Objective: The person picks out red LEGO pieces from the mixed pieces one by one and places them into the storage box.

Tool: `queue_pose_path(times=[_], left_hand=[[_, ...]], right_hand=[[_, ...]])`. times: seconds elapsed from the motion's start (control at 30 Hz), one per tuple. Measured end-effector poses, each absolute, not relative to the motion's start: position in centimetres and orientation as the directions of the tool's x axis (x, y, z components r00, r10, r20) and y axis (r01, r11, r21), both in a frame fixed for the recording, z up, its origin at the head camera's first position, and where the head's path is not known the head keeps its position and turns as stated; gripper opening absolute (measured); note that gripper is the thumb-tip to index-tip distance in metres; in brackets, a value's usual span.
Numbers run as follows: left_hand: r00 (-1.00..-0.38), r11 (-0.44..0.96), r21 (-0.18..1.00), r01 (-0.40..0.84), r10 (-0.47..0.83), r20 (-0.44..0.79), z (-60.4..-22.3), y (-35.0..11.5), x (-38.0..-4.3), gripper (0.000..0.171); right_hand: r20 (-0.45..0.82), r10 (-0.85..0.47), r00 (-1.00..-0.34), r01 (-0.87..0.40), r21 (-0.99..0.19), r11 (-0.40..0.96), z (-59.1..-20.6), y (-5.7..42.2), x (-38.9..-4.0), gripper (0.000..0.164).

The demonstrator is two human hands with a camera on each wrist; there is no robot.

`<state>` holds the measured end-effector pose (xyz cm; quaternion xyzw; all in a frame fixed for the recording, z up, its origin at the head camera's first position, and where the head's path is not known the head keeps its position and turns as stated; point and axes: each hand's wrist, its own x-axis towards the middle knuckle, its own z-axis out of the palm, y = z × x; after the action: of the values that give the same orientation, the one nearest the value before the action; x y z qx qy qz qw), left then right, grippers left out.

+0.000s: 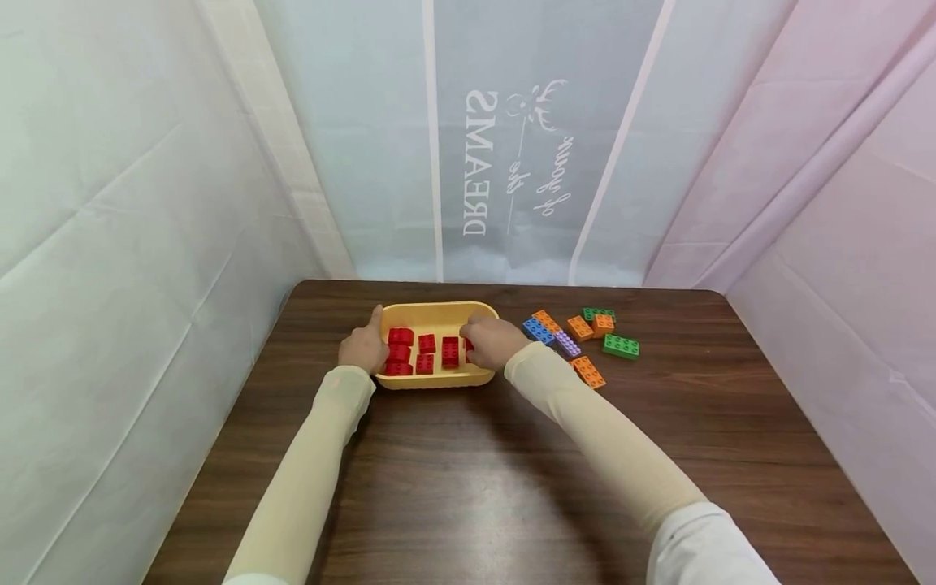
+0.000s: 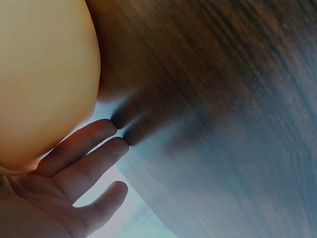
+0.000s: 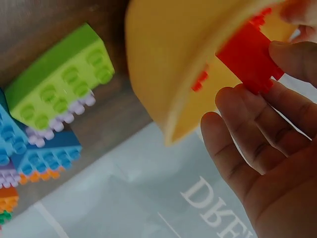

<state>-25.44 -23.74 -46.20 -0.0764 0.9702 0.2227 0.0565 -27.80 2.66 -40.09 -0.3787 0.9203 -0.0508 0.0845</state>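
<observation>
A yellow tray [image 1: 439, 379] stands on the table with several red bricks [image 1: 425, 363] inside, grouped at its left end and middle. My left hand [image 1: 363, 349] rests against the tray's left end, index finger pointing along the rim. In the left wrist view, straight fingers [image 2: 89, 168] lie beside the tray's outer wall [image 2: 44, 74], close to the tabletop. My right hand [image 1: 496, 341] reaches over the tray's right end. Between thumb and fingers it pinches a red brick [image 3: 250, 57] at the tray's opening, as the right wrist view shows.
Right of the tray lie loose Duplo-style bricks: blue [image 1: 538, 331], purple [image 1: 567, 343], orange [image 1: 588, 372] and green [image 1: 621, 346]. My right forearm passes over the table in front of them. A printed grey-blue curtain [image 1: 526, 162] hangs behind the table [image 1: 453, 471], with pale cloth at both sides.
</observation>
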Motion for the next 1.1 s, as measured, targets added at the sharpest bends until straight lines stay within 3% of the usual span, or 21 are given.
queue_pose_path(times=[0.23, 0.57, 0.83, 1.1], left_hand=[[-0.983, 0.889, 0.424, -0.171, -0.122, -0.14, -46.0, -23.6, -25.2, 0.078], [-0.984, 0.897, 0.41, -0.163, -0.117, -0.135, -46.1, -22.7, -24.8, 0.077], [-0.986, 0.904, 0.397, -0.158, -0.119, -0.12, -46.2, -22.8, -24.9, 0.076], [-0.984, 0.92, 0.36, -0.155, -0.11, -0.141, -47.0, -22.9, -25.3, 0.07]], right_hand=[[-0.123, -0.701, -0.703, -0.693, -0.106, 0.713, -41.3, 2.5, -28.0, 0.03], [-0.188, -0.682, -0.707, -0.665, -0.149, 0.731, -43.4, 2.2, -27.8, 0.017], [-0.233, -0.661, -0.713, -0.632, -0.193, 0.75, -43.4, 2.0, -28.0, 0.016], [-0.26, -0.634, -0.728, -0.594, -0.221, 0.773, -43.0, 2.1, -28.1, 0.038]])
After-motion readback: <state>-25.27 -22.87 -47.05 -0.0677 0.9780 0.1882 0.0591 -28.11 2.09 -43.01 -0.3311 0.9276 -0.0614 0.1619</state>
